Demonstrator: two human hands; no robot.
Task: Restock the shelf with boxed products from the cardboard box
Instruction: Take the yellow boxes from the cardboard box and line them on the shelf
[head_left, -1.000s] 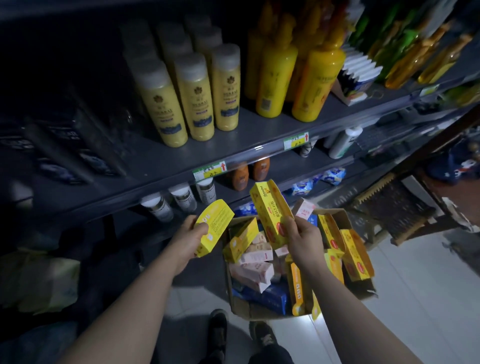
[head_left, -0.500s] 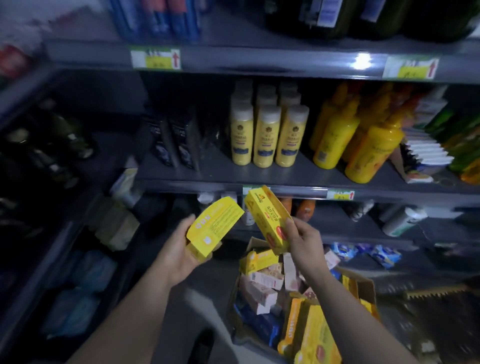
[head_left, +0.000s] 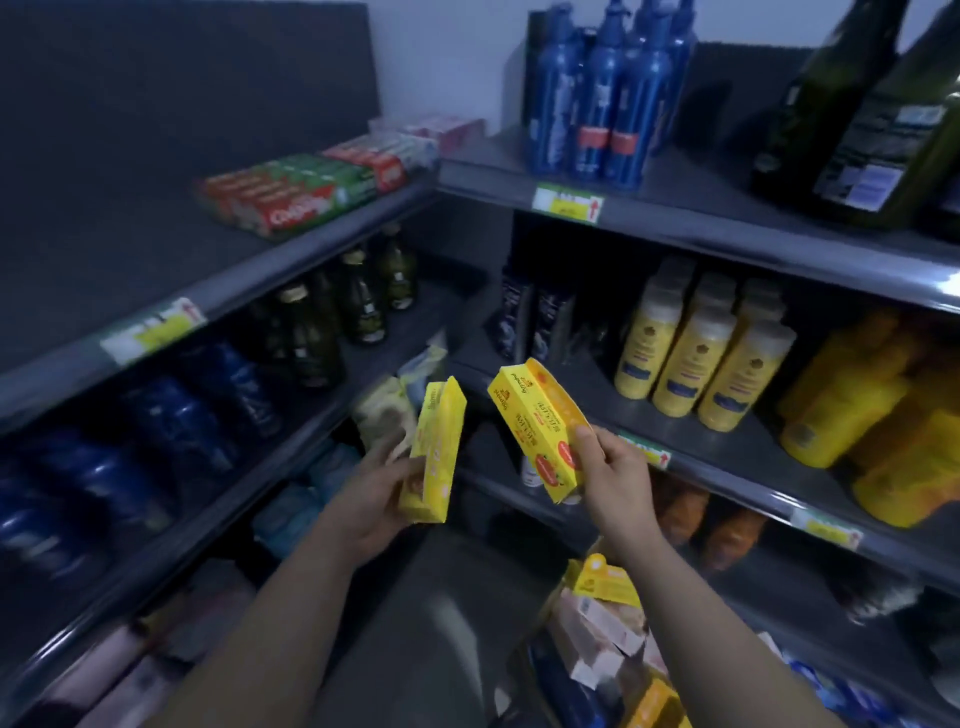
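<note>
Left hand (head_left: 374, 499): clamped on left box (head_left: 434, 452), held upright at centre.
Right hand (head_left: 618, 478): pinches right box (head_left: 540, 426) low, tilted; boxes apart.
Carton (head_left: 514, 686): near right, partly full.
Risk: the low pinch may let the right box slip; shelving it may topple bottles (head_left: 701, 364) on the shelf (head_left: 727, 457).

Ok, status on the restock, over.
Left grip holds one yellow box. Right grip holds second yellow box. Neither shelved yet. Nothing seen in the way.

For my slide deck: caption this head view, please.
Left hand holds one yellow box, right hand a second yellow box, facing stocked shelves.
</note>
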